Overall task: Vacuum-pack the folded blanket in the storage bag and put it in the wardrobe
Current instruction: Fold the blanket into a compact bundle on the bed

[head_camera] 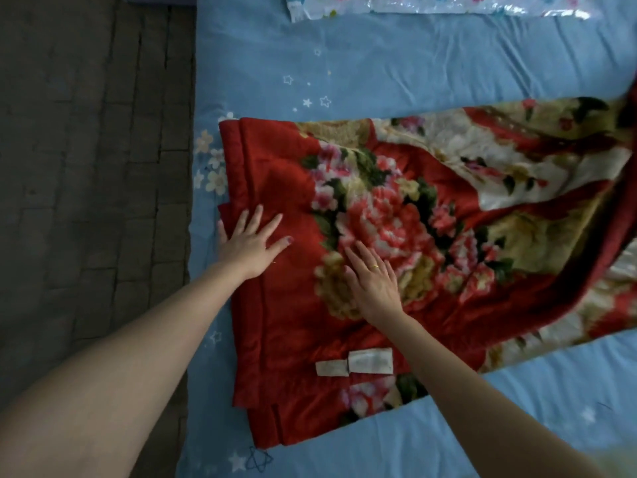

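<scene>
Head view: left hand (250,241) and right hand (374,282) press flat, fingers spread, on the red floral blanket (431,215) lying on the blue bed sheet (396,70); storage bag (431,5) lies well apart.

**Both hands flat, palms down, arms extended**

Left hand (253,244): palm down, fingers (272,224) straight and spread wide, thumb angled out to the left. Wrist roughly in line with the forearm. Bare left arm enters from the lower left corner and runs up and to the right.

Right hand (374,282): palm down, fingers straight and held close together, pointing up and to the left. A gold ring (375,267) on one finger. Bare right forearm enters from the lower right and runs up and to the left.

The hands lie near each other, not touching; the left sits higher in view.
</scene>
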